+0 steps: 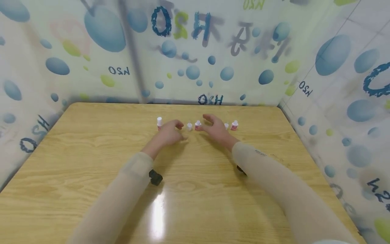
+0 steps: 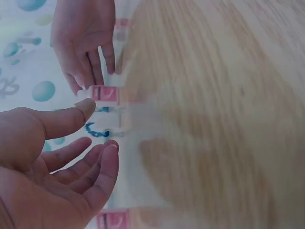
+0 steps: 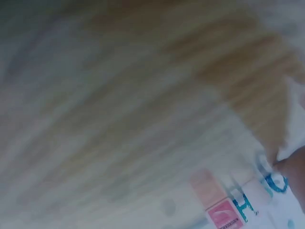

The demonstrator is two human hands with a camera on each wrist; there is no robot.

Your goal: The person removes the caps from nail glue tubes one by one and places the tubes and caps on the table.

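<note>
My left hand [image 1: 172,131] is over the table between the left bottle [image 1: 159,122] and a small white cap-like piece [image 1: 189,126]. In the left wrist view, thumb and fingers of the left hand [image 2: 62,164] are spread apart, with nothing held. My right hand [image 1: 217,128] reaches beside the middle bottle [image 1: 198,125], a small white one with a pink label. Its fingers point loosely down near that bottle [image 2: 106,95] in the left wrist view. The right wrist view is blurred, showing one pink-labelled bottle [image 3: 224,215].
Another white piece [image 1: 226,125] and a right bottle [image 1: 234,125] continue the row near the far edge of the wooden table [image 1: 195,203]. Behind and at both sides hang patterned curtains [image 1: 195,73] with blue and green spots.
</note>
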